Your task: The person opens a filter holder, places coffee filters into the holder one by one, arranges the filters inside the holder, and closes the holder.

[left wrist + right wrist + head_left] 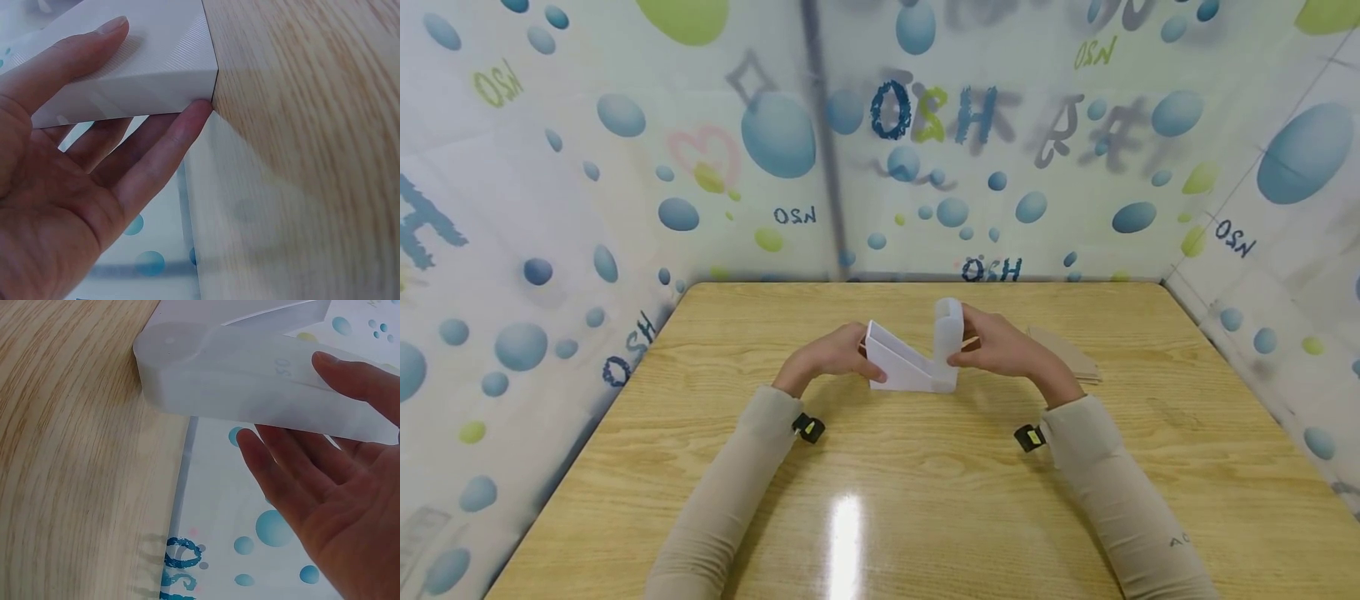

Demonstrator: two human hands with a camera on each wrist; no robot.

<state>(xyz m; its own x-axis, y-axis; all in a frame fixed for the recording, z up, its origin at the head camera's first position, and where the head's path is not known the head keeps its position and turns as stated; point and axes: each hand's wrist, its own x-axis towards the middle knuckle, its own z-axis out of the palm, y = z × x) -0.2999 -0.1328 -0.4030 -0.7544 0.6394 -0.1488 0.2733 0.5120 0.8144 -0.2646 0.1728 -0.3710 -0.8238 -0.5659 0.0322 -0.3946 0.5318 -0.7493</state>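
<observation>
A white, slant-topped box [901,364] stands on the table. A frosted translucent lid [948,329] rises upright at its right end, joined near the box's lower right corner. My left hand [841,352] grips the box's left end, and the left wrist view shows the thumb on one broad face of the white box [156,37] with fingertips at its edge. My right hand [1000,343] holds the lid from the right. In the right wrist view the thumb lies on one side of the frosted lid [250,375], the fingers on the other. The box's inside is hidden.
A stack of flat, brown, fan-shaped paper pieces [1067,354] lies on the wooden table [940,500], behind the right forearm. Printed wall sheets with blue and green dots [951,212] close off the back and both sides.
</observation>
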